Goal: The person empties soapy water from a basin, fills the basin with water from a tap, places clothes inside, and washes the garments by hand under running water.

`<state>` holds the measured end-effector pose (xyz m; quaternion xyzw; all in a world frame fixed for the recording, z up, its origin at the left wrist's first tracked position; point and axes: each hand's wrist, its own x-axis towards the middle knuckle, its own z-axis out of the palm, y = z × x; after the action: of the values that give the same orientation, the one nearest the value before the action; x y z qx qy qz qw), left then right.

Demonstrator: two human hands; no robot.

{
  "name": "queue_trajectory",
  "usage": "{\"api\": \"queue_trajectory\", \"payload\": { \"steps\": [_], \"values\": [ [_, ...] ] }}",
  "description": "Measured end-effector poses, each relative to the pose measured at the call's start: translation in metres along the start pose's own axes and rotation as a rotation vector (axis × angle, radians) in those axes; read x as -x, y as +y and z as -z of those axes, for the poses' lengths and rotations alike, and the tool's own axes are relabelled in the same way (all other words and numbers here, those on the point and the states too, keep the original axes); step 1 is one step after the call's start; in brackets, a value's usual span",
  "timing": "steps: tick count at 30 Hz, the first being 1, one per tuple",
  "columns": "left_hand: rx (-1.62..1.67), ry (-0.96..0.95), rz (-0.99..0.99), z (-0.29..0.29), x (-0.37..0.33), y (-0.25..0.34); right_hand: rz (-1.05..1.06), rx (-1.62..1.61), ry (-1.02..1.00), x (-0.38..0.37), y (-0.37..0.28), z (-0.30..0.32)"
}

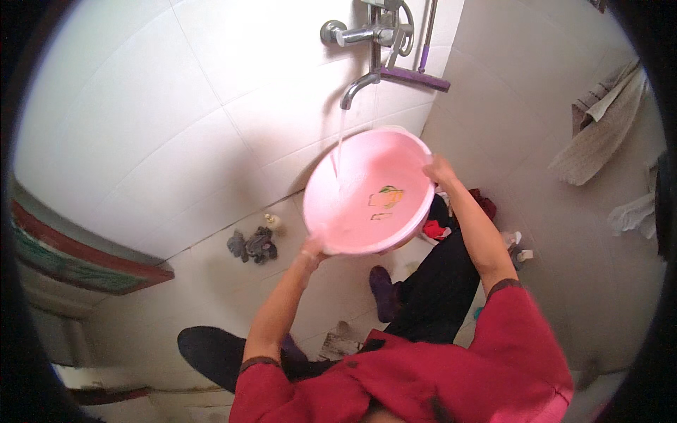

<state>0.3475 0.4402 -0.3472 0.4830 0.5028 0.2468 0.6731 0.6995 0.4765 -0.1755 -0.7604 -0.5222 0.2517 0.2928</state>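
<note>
A pink basin (352, 233) with a printed picture on its bottom is held tilted between my two hands. My left hand (314, 248) grips its lower left rim, fingers partly blurred. At the upper right rim my right hand (440, 171) is closed, its fingertips hidden behind the edge. Water runs from the metal tap spout (360, 88) into the basin's left part. Above the spout the mixer tap (367, 34) is fixed to the white tiled wall.
Dark wet cloths (254, 245) and a small pale bottle (272, 221) lie on the floor at left. A purple squeegee (416, 77) leans by the tap. Red and dark clothes (438, 227) lie behind the basin. Towels (606, 123) hang on the right wall.
</note>
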Motion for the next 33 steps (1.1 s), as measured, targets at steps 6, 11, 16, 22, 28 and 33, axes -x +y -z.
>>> {"api": "queue_trajectory", "payload": {
  "steps": [6,11,16,22,28,33],
  "values": [
    [0.186,-0.063,0.152,0.042,-0.050,0.011,-0.134,0.162,-0.015,-0.018,0.030,-0.006],
    [-1.059,-0.242,-0.591,0.088,0.036,-0.006,-0.057,-0.077,-0.206,0.006,-0.032,-0.048],
    [-1.127,-0.233,-0.320,0.015,0.060,0.058,0.002,-0.019,-0.187,0.012,-0.011,0.001],
    [0.652,0.086,0.059,0.032,-0.044,0.023,-0.227,-0.158,-0.007,-0.002,0.024,0.004],
    [0.468,0.505,-0.004,0.076,0.029,0.080,-0.281,-0.409,-0.305,-0.013,0.022,-0.058],
    [0.527,0.557,-0.273,0.037,0.116,0.168,-0.327,-0.465,-0.584,-0.023,0.013,-0.088]
  ]
}}
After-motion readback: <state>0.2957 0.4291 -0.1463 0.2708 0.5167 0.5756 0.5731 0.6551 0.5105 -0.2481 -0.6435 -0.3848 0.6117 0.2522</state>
